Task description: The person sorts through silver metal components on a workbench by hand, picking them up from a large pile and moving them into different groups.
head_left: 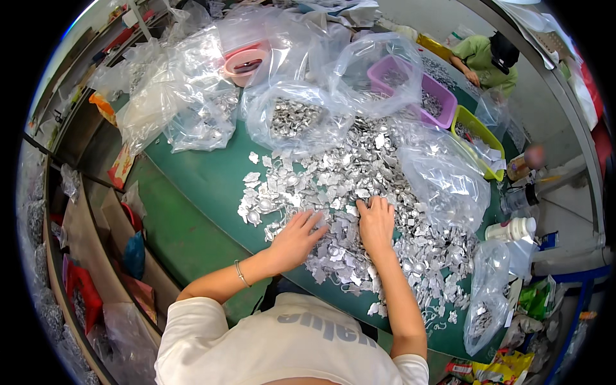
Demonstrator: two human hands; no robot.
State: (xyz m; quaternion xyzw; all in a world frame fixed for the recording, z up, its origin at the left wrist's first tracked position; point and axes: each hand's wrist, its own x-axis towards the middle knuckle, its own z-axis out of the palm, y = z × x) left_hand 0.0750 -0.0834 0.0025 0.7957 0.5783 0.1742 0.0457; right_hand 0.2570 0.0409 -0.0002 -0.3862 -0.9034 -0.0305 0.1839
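A wide heap of small silvery metal pieces [346, 247] lies spread over the green tabletop [199, 173] in front of me. At its left near side is my left hand [296, 241], fingers spread and fingertips touching the pieces; nothing shows in its grasp. My right hand [377, 226] reaches into the middle of the heap with its fingers extended and somewhat apart. Its fingertips press among the pieces, and I see no single piece held. A clear plastic bag [295, 119] full of similar pieces stands open behind the heap.
Another clear bag [446, 176] lies over the heap's right side. Beyond are a purple basket [443, 102], a lime-green basket [480, 125] and a pink bowl [242, 76]. A white bottle [511, 229] lies at the right edge. A person [484, 61] in green works at the far right.
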